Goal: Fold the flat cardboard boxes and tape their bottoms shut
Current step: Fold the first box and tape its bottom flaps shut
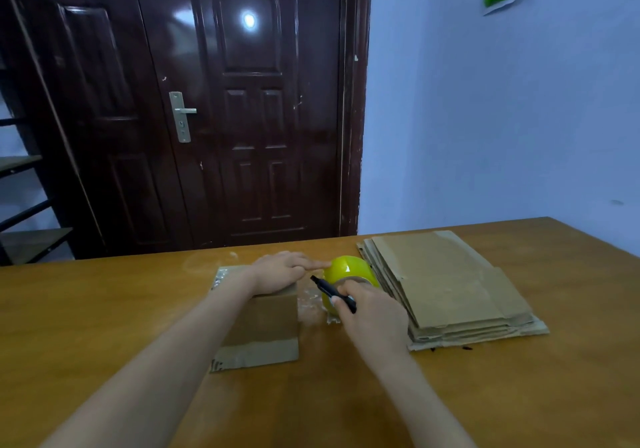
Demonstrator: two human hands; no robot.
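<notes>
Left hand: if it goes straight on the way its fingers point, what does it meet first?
Most likely the yellow tape roll. The left hand points right across the box, fingertips almost at the roll; depth is unclear.

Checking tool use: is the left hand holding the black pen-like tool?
No. The right hand grips the black tool beside the yellow tape roll; the left hand presses flat on the cardboard box.

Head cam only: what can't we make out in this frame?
- Box: its taped seam is covered by the left hand and forearm.
- Yellow tape roll: near side hidden behind the right hand.
- Black tool: a cutter or a pen, too small to tell.
- Flat cardboard stack: count unclear, since only the layered edges show.
</notes>
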